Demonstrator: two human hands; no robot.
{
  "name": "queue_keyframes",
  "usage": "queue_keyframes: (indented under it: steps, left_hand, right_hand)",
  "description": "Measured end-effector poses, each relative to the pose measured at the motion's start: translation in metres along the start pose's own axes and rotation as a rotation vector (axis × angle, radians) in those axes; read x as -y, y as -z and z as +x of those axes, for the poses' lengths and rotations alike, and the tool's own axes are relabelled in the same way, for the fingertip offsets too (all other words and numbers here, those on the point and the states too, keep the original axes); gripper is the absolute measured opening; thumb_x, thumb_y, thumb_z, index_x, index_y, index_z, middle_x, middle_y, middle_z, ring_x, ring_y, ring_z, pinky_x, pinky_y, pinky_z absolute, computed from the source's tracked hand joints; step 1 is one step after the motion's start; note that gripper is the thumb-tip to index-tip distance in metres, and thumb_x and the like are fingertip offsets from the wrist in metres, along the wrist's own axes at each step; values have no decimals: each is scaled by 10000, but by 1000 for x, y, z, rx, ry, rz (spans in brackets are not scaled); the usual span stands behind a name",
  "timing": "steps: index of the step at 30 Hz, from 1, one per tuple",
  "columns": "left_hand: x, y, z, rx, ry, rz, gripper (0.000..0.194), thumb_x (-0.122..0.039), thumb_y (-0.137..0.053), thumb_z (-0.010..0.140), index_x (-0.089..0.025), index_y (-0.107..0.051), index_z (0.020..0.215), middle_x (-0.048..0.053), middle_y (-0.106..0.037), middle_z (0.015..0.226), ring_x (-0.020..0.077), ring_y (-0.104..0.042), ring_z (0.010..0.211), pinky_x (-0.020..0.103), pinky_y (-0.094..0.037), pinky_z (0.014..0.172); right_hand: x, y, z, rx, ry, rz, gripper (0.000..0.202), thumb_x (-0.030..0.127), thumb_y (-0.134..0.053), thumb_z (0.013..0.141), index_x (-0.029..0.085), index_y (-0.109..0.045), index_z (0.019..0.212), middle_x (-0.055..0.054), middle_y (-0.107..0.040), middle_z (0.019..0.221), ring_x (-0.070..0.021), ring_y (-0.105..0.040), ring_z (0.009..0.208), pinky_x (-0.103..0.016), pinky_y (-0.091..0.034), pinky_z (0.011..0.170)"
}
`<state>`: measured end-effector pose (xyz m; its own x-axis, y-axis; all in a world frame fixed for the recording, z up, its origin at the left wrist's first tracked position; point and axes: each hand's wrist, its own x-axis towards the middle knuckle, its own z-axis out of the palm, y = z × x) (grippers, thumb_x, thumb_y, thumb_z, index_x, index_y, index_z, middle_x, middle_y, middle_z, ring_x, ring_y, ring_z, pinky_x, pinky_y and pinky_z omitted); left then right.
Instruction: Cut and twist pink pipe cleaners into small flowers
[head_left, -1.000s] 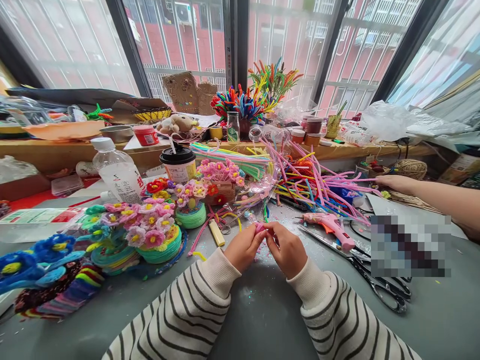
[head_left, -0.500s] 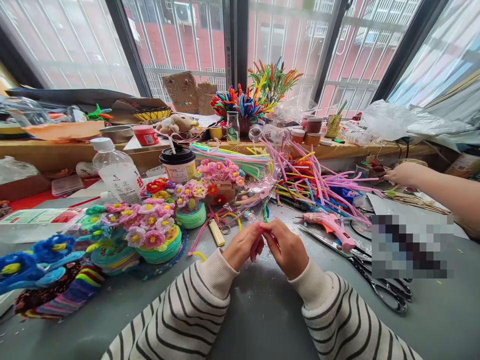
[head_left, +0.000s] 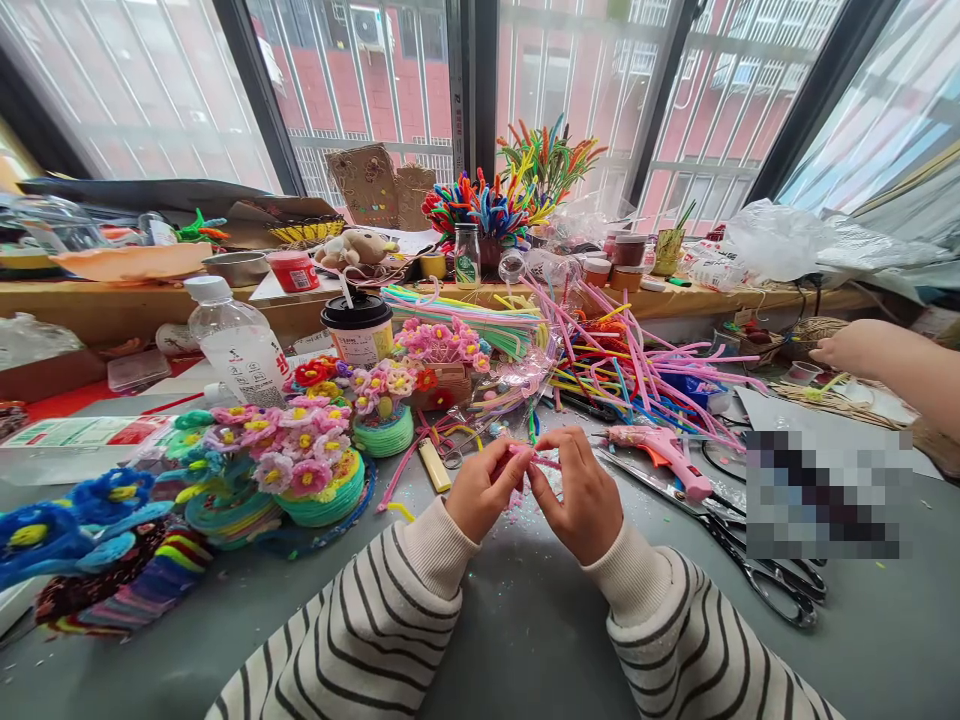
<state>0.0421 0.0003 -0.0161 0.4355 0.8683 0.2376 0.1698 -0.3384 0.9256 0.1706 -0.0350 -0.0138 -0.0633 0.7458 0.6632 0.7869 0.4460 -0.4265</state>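
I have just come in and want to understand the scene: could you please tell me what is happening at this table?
The left hand and right hand hold a small pink fuzzy piece between their fingertips. Finished-looking flowers stand to the left; a glue gun and scissors lie to the right. Another person's hand is at the far right.

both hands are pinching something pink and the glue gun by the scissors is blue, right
The head view shows a pink glue gun, not blue. It does lie by the scissors, and left hand and right hand pinch something pink.
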Motion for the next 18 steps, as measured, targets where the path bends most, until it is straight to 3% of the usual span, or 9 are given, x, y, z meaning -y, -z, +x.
queue_keyframes:
  steps: [4, 9, 18]
  left_hand:
    - [-2, 0, 0, 9, 25, -52, 263, -393, -403, 763, -147, -481, 816, -30, -461, 584, 60, -408, 450, 187, -350, 431]
    - [-2, 0, 0, 37, 18, -70, 320, -404, -319, 794, -140, -481, 713, -21, -463, 561, 66, -427, 446, 194, -373, 435]
    - [-1, 1, 1, 14, 75, -158, 301, -392, -436, 740, -123, -530, 838, 10, -535, 626, 74, -467, 486, 203, -415, 474]
  right_hand:
    - [-1, -1, -1, 12, -15, -7, 131, 246, -430, 755, 164, -432, 858, -67, -466, 853, -178, -464, 814, -298, -407, 679]
    - [-2, 0, 0, 28, 12, -15, 132, 229, -400, 774, 158, -483, 850, -68, -478, 852, -166, -470, 805, -290, -403, 703]
    - [-6, 0, 2, -27, 28, 36, 164, 216, -380, 805, 157, -533, 790, -54, -496, 765, -138, -488, 717, -253, -408, 651]
